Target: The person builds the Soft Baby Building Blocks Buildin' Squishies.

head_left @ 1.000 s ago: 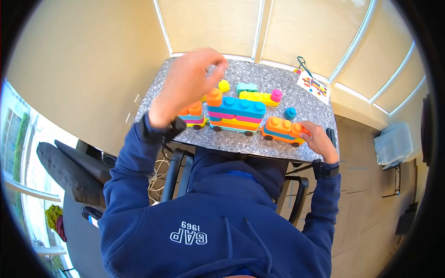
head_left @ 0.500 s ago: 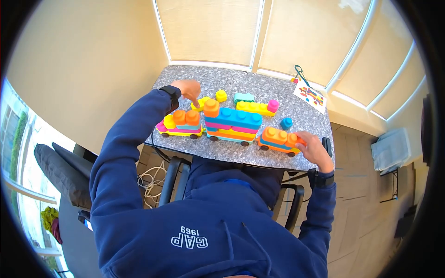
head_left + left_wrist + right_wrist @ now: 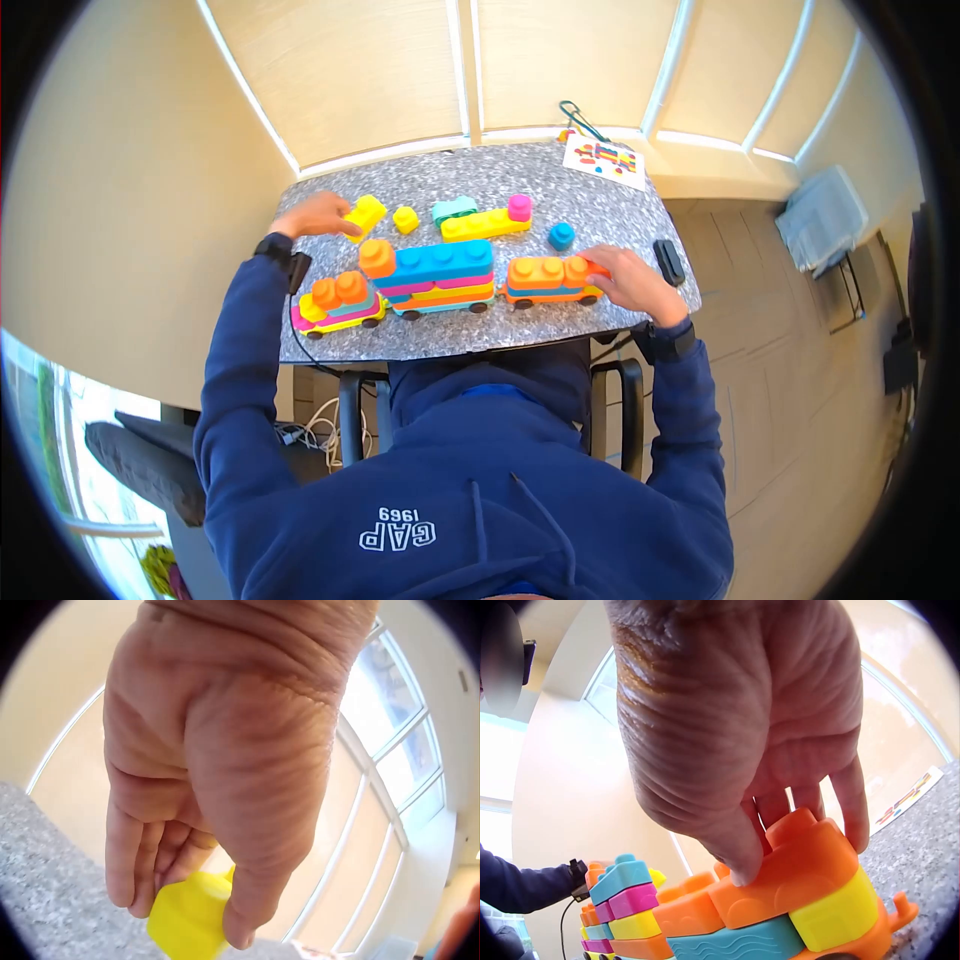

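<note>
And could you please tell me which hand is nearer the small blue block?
The right hand: in the head view, it is right of and below the small blue block; the left hand, holding a yellow block, is far left.

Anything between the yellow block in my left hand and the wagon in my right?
Yes: the tall blue-topped wagon stands between the yellow block and the orange-topped wagon, and a small yellow cube sits right of the block.
</note>
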A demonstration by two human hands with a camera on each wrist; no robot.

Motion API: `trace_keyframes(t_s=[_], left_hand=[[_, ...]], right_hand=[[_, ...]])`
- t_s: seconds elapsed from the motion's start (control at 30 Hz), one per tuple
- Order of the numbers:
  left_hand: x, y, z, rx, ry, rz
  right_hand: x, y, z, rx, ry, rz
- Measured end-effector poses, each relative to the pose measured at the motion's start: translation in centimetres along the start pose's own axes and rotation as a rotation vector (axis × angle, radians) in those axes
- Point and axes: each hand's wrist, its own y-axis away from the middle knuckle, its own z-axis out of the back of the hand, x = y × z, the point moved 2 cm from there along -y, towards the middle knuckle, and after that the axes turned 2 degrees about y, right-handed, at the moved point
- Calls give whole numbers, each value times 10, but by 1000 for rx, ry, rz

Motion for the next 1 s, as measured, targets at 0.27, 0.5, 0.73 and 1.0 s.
trace_keyframes(t_s=[0.27,0.5,0.73,1.0], left_hand=[[-138,83,96,-452,299,-124],[-267,92,55,-505,182,-632],[-306,29,-17,-226,-38,-569],[-301,-6,-56,-189,-106,-571]], right_hand=[[4,-3,1,33,4,57],[5,-2,0,-1,7,54],[6,-1,0,-11,5,55],[1,1,-3,-23,-27,70]])
